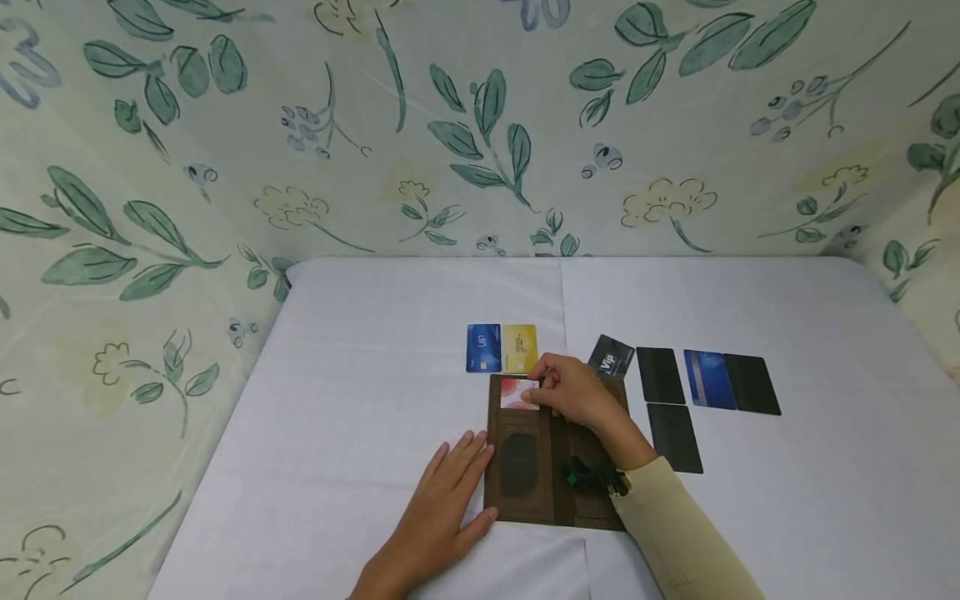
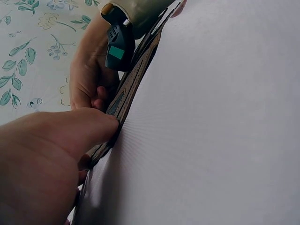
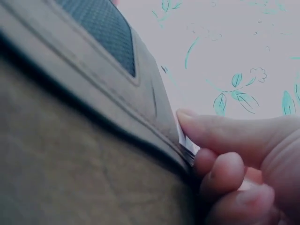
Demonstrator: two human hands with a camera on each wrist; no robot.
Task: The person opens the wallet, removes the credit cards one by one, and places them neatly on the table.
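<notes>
A brown bifold wallet (image 1: pixel 553 467) lies opened out on the white-covered table, a dark mesh window (image 1: pixel 519 465) in its left half. My right hand (image 1: pixel 573 392) reaches across the wallet's right half and pinches a pink-and-white card (image 1: pixel 513 393) at the top of the left half. In the right wrist view, thumb and fingers close on the card's edge (image 3: pixel 186 149), beside the wallet's leather. My left hand (image 1: pixel 450 500) lies with extended fingers along the wallet's left edge. Its thumb (image 2: pixel 101 123) touches the wallet in the left wrist view.
Above the wallet lie a blue VIP card (image 1: pixel 483 348) and a yellow card (image 1: pixel 519 348). To its right are a tilted grey Vip card (image 1: pixel 612 357), black cards (image 1: pixel 660 375), (image 1: pixel 675 438), (image 1: pixel 752 384) and a blue striped card (image 1: pixel 709 379). A leaf-patterned cloth (image 1: pixel 480 167) hangs behind the table.
</notes>
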